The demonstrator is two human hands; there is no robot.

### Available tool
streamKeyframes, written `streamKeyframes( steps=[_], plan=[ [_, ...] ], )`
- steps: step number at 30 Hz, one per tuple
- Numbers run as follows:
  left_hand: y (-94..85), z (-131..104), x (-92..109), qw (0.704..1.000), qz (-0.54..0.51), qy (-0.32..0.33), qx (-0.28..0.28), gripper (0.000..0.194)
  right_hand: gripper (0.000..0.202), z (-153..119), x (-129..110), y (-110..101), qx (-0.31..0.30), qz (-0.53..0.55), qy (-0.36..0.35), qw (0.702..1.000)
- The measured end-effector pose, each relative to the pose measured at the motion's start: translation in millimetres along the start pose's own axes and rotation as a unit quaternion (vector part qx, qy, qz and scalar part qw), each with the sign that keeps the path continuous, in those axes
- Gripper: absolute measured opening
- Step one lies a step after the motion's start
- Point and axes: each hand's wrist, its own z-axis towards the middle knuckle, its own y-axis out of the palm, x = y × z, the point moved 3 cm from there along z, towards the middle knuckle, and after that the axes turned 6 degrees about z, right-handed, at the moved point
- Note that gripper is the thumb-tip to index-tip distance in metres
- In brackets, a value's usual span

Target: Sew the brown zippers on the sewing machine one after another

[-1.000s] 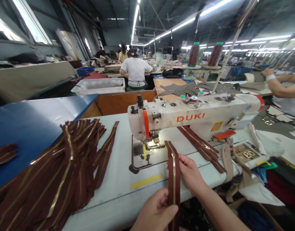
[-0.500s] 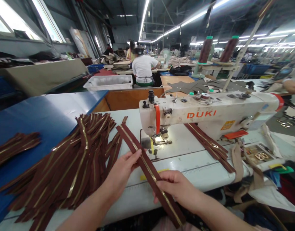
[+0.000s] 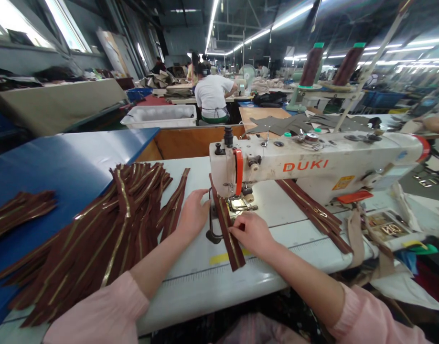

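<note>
A brown zipper strip with gold teeth [image 3: 226, 227] lies slanting under the sewing machine's head [image 3: 224, 167], beside the lit presser foot [image 3: 240, 204]. My right hand [image 3: 253, 234] pinches the strip's right edge just in front of the foot. My left hand [image 3: 194, 215] is at the strip's left side, fingers bent and thumb close to them. By that thumb a thin dark loop-shaped piece [image 3: 214, 237] reaches down to the machine bed; I cannot make out what it is. Left of this hand lies a large heap of similar zipper strips [image 3: 108, 234].
More zipper strips [image 3: 314, 215] lie under the machine arm, and a bundle [image 3: 20, 212] rests on the blue table [image 3: 79, 148]. Metal pieces sit in a tray [image 3: 387, 227] at right. Thread cones [image 3: 311, 67] stand behind. A person in white [image 3: 212, 98] sits further back.
The zipper strip has moved forward and swung under the machine head. My right hand has gone forward with it; my left hand has shifted up to the strip's left side. The dark loop-shaped piece now shows.
</note>
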Motion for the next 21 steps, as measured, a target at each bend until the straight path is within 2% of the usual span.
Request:
streamKeyframes(
  steps=[4, 7, 11, 13, 21],
  plan=[
    [9.8, -37, 4, 0.993, 0.065, 0.091, -0.039, 0.024, 0.023, -5, -1, 3, 0.010, -0.016, -0.019, 1.000],
    [18.0, -52, 7, 0.982, 0.104, 0.141, -0.074, 0.028, 0.020, -7, -1, 3, 0.007, -0.019, -0.035, 0.999],
    [23.3, -55, 7, 0.944, 0.231, 0.222, -0.078, 0.031, 0.006, -8, 2, 3, 0.007, -0.025, -0.066, 0.997],
    [24.4, -54, 7, 0.931, 0.260, 0.248, -0.071, 0.030, 0.004, -10, 3, 2, 0.007, -0.032, -0.087, 0.996],
    [22.8, -60, 14, 0.907, 0.313, 0.274, -0.071, 0.030, 0.013, -15, -2, 1, -0.009, -0.108, -0.142, 0.984]
  ],
)
